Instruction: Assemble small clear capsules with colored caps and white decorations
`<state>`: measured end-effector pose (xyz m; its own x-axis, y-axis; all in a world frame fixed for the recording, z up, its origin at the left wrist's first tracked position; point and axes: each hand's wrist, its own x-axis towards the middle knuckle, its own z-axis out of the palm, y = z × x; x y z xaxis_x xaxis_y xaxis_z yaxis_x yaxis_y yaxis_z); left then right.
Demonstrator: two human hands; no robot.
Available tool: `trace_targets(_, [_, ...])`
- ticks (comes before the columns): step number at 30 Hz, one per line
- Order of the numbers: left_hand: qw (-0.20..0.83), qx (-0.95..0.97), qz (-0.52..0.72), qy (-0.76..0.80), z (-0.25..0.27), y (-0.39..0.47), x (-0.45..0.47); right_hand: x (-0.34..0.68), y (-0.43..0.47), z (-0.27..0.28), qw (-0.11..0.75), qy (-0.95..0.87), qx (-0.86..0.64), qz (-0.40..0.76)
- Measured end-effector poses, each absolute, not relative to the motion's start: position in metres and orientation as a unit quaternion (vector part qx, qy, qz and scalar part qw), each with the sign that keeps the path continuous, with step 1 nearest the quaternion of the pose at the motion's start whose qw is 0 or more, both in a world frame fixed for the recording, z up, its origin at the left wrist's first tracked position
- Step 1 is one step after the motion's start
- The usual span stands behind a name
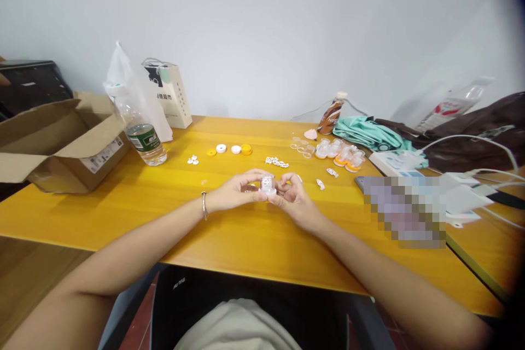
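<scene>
A small clear plastic piece with a white patterned part inside (pixel 267 185) is held up over the table between both hands. My left hand (pixel 241 190), with a bracelet at its wrist, pinches it from the left side. The fingers of my right hand (pixel 294 200) are curled, and the thumb presses on its lower right edge. Beyond the hands lie white patterned pieces (pixel 276 162), white round caps (pixel 221 148) and yellow rings (pixel 246 149). Several clear domed pieces with orange or white bases (pixel 348 157) stand to the right.
An opened cardboard box (pixel 74 147), a water bottle (pixel 144 136) and a paper bag (pixel 176 95) stand at the left. A brown drink bottle (pixel 332 114), a folded teal cloth (pixel 373 132), a power strip (pixel 391 167) with cables and a blurred-out flat object (pixel 404 210) occupy the right.
</scene>
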<state>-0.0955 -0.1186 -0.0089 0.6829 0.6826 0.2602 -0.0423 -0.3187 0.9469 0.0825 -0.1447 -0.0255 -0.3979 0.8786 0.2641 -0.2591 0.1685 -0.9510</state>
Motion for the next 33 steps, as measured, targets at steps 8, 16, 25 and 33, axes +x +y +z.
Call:
trace_targets(8, [0.537, 0.7, 0.407, 0.238, -0.013, -0.119, -0.093, 0.081, -0.142, -0.035, 0.437, -0.493, -0.271, 0.702])
trace_targets(16, [0.532, 0.697, 0.414, 0.244, -0.009, -0.123, -0.092, 0.08, -0.144, -0.031, 0.406, -0.464, -0.251, 0.746])
trace_targets(25, [0.488, 0.684, 0.465, 0.28, -0.012, -0.131, -0.082, 0.071, -0.148, -0.032, 0.492, -0.47, -0.27, 0.681])
trace_targets(33, [0.522, 0.675, 0.451, 0.263, -0.013, -0.132, -0.082, 0.071, -0.15, -0.035, 0.466, -0.481, -0.253, 0.698])
